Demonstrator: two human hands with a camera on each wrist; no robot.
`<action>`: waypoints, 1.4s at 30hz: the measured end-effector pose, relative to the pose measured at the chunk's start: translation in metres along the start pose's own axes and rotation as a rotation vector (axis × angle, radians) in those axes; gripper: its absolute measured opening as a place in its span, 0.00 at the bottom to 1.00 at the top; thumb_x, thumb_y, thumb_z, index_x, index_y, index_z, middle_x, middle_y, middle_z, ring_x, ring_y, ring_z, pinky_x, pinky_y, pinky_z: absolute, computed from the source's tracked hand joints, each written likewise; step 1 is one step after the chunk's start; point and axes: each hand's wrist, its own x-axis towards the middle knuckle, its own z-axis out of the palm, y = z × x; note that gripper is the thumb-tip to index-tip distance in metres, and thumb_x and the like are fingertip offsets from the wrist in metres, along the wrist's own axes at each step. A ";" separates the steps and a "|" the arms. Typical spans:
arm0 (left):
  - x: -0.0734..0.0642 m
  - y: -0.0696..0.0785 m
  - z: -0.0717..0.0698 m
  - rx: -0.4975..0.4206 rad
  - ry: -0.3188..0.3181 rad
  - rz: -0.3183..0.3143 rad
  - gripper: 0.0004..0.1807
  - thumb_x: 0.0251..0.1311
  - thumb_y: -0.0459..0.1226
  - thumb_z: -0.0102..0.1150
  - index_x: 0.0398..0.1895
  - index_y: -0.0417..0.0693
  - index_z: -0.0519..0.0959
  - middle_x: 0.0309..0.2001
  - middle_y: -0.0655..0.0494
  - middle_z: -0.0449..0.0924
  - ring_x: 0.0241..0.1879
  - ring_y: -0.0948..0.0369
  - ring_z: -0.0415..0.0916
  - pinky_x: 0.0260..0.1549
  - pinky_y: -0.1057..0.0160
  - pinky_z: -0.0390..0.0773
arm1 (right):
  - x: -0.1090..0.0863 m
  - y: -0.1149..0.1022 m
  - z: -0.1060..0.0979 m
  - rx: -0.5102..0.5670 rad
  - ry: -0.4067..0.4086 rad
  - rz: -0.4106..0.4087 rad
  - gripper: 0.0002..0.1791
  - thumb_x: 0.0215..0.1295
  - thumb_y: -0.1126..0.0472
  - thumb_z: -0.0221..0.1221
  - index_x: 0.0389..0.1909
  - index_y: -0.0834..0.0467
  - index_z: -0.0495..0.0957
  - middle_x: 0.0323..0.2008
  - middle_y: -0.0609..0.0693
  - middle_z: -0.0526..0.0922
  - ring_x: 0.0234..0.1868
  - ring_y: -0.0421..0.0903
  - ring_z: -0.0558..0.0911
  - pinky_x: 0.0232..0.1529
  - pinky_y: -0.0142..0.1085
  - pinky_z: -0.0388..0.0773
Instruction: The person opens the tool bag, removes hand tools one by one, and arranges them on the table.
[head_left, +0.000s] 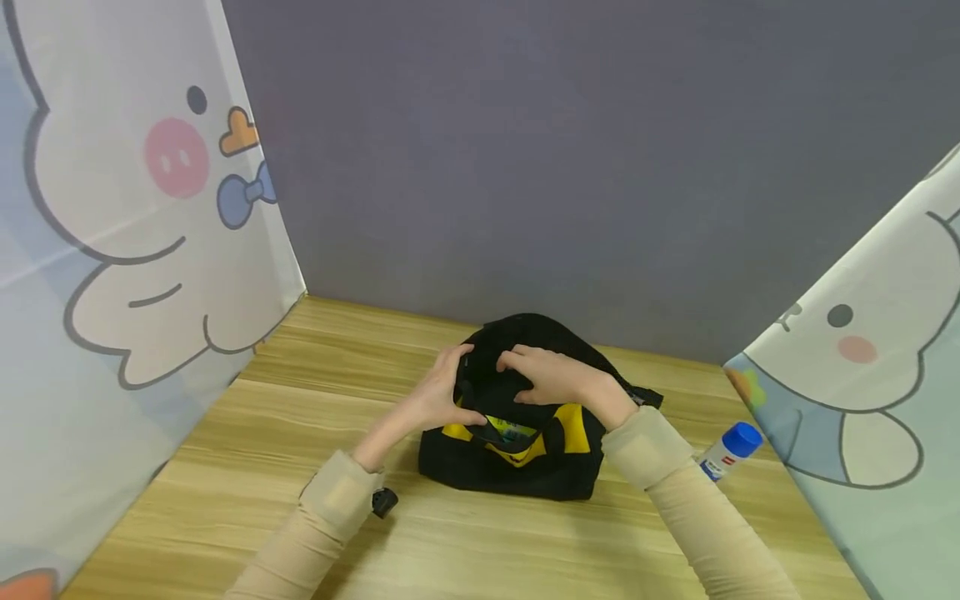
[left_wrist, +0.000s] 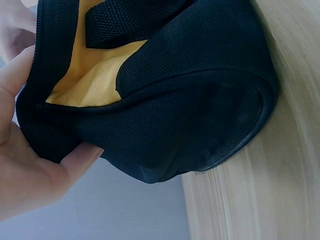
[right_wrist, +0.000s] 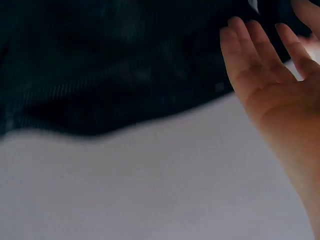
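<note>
Bag (head_left: 506, 479), black with yellow panels, sits right below both sets of fingers, its top gaping open between them. Left hand (head_left: 431, 402) has the edge of the opening pinched, with the fingers and thumb to either side of the fabric, pretty clear in the left wrist view. Right hand (head_left: 551, 377) isn't holding anything I can see: the fingers are loosely bent over the opening, and I can't tell if they touch the cloth. Just beside the left thumb, down inside the opening, there's some yellow-green stuff (head_left: 502, 422) with print on it, too small to read. Farther out past the right wrist, well apart from the fingers, is a white bottle (head_left: 718, 460) with a blue cap (head_left: 742, 439). Small black object (head_left: 384, 502) pokes out next to the left sleeve (head_left: 311, 521), back from those fingers. All on a wood-look table (head_left: 450, 550), grey wall (head_left: 510, 167) beyond the fingertips.
</note>
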 end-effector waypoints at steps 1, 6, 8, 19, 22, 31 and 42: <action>0.000 0.000 0.000 -0.003 -0.001 -0.003 0.59 0.49 0.40 0.77 0.78 0.43 0.47 0.77 0.39 0.45 0.75 0.41 0.53 0.69 0.40 0.62 | 0.005 -0.001 0.004 0.005 -0.016 0.002 0.25 0.66 0.59 0.65 0.62 0.56 0.71 0.61 0.56 0.74 0.56 0.53 0.80 0.56 0.45 0.80; -0.002 0.002 0.001 -0.023 -0.001 -0.011 0.59 0.48 0.41 0.78 0.78 0.44 0.47 0.77 0.38 0.45 0.75 0.40 0.53 0.68 0.38 0.63 | 0.025 -0.002 0.023 0.036 -0.091 0.039 0.24 0.65 0.60 0.65 0.61 0.53 0.72 0.61 0.55 0.74 0.57 0.53 0.79 0.57 0.46 0.79; -0.002 0.002 0.001 -0.025 0.001 -0.014 0.59 0.48 0.41 0.78 0.78 0.45 0.47 0.77 0.39 0.45 0.75 0.40 0.53 0.68 0.38 0.64 | 0.030 -0.002 0.028 0.038 -0.110 0.051 0.24 0.65 0.61 0.65 0.61 0.51 0.72 0.61 0.54 0.75 0.57 0.53 0.79 0.57 0.46 0.80; -0.002 0.001 0.001 -0.040 0.005 -0.028 0.59 0.49 0.41 0.77 0.78 0.48 0.47 0.77 0.40 0.45 0.74 0.41 0.55 0.68 0.39 0.65 | 0.047 -0.009 0.049 0.034 -0.228 0.093 0.36 0.66 0.63 0.64 0.74 0.53 0.62 0.72 0.60 0.65 0.69 0.58 0.72 0.66 0.51 0.73; -0.003 0.001 0.001 -0.042 0.009 -0.028 0.59 0.48 0.40 0.77 0.78 0.48 0.47 0.77 0.40 0.45 0.74 0.41 0.55 0.67 0.39 0.65 | 0.051 -0.009 0.054 0.058 -0.240 0.095 0.37 0.65 0.65 0.63 0.74 0.51 0.62 0.72 0.59 0.66 0.69 0.57 0.71 0.67 0.52 0.72; -0.003 0.003 0.000 -0.050 0.007 -0.037 0.59 0.48 0.40 0.77 0.78 0.49 0.47 0.77 0.40 0.45 0.75 0.41 0.54 0.68 0.38 0.64 | 0.057 -0.009 0.065 0.091 -0.280 0.112 0.33 0.69 0.64 0.60 0.74 0.48 0.64 0.72 0.55 0.68 0.72 0.55 0.69 0.71 0.52 0.67; -0.003 0.001 0.002 -0.063 0.009 -0.046 0.59 0.48 0.40 0.78 0.78 0.50 0.47 0.78 0.40 0.44 0.75 0.41 0.52 0.68 0.37 0.63 | 0.060 -0.008 0.073 0.054 -0.295 0.138 0.32 0.68 0.59 0.62 0.72 0.52 0.67 0.71 0.57 0.68 0.71 0.55 0.69 0.71 0.50 0.68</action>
